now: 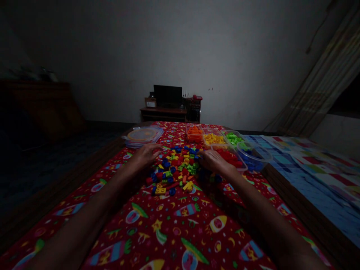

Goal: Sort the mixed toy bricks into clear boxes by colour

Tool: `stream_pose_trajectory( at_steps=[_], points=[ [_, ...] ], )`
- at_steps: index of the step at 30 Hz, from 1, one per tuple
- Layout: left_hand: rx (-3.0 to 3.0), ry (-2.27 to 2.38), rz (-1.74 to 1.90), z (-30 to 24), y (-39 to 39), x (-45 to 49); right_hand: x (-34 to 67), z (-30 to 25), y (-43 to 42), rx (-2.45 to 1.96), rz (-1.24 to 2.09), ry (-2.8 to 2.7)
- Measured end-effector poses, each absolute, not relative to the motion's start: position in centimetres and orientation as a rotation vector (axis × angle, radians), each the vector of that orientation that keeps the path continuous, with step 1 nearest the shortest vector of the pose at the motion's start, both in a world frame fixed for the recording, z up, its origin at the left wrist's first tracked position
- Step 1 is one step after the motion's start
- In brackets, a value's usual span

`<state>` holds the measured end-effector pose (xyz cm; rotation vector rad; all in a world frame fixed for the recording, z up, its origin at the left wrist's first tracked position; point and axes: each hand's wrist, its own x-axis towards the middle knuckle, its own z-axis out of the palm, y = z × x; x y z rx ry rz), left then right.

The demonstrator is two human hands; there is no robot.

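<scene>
A pile of mixed toy building bricks [182,165] in red, blue, yellow, green and orange lies on the red patterned tablecloth [174,232]. My left hand [147,153] hovers at the pile's left edge, thumb and fingers apart, with nothing visible between them. At the right edge, my right hand [212,160] has its fingers curled in close to the bricks; whatever they hold is hidden. Just beyond that hand stand clear containers of sorted bricks: orange bricks [194,132], yellow bricks [214,139], green bricks [234,138], red bricks [229,157] and blue bricks [254,161].
Clear lids [143,135] are stacked at the table's far left. To the right is a bed with a patchwork cover [317,157]. A desk with a dark monitor [168,96] stands against the far wall, and a wooden cabinet [42,108] is at left.
</scene>
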<state>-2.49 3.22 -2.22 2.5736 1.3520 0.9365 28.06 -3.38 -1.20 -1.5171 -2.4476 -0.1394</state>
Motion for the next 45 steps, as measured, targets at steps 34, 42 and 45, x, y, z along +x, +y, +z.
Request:
stream_pose_trajectory(
  at_steps=[34, 42, 45],
  points=[
    [2.386, 1.231, 0.881, -3.5, 0.4, 4.1, 26.0, -0.2, -3.6, -1.495, 0.1, -2.331],
    [2.455, 1.286, 0.859, -3.0, -1.1, 5.2, 25.6, -0.4, -3.5, -1.471, 0.052, -2.355],
    [2.423, 1.303, 0.899, -2.8, -0.9, 5.0, 25.6, -0.3, -3.7, -1.434, 0.058, -2.341]
  ],
)
